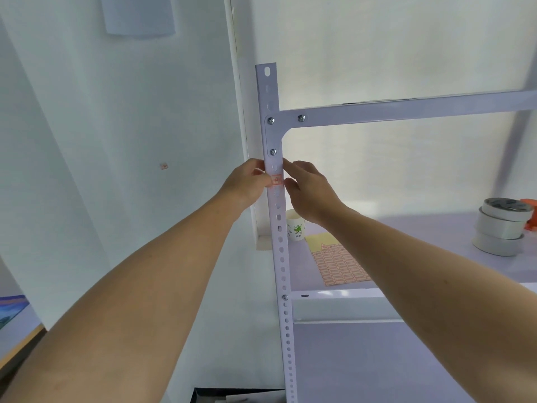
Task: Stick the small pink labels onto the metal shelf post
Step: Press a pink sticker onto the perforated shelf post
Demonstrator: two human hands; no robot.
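Observation:
A white perforated metal shelf post (280,245) stands upright in the middle of the view. A small pink label (277,179) marked with a letter lies on its front face, just below a screw. My left hand (248,184) comes from the left, with its fingertips pinching the label's left edge against the post. My right hand (308,190) is at the post's right side, with its thumb and fingers touching the label's right edge. A sheet of pink labels (340,267) lies on the shelf behind the post.
A paper cup (295,228) stands on the shelf (406,228) near the post. Stacked tape rolls (501,226) and an orange object (530,216) sit at the right. One stray pink label (164,166) sticks on the left wall. A dark box (232,396) lies below.

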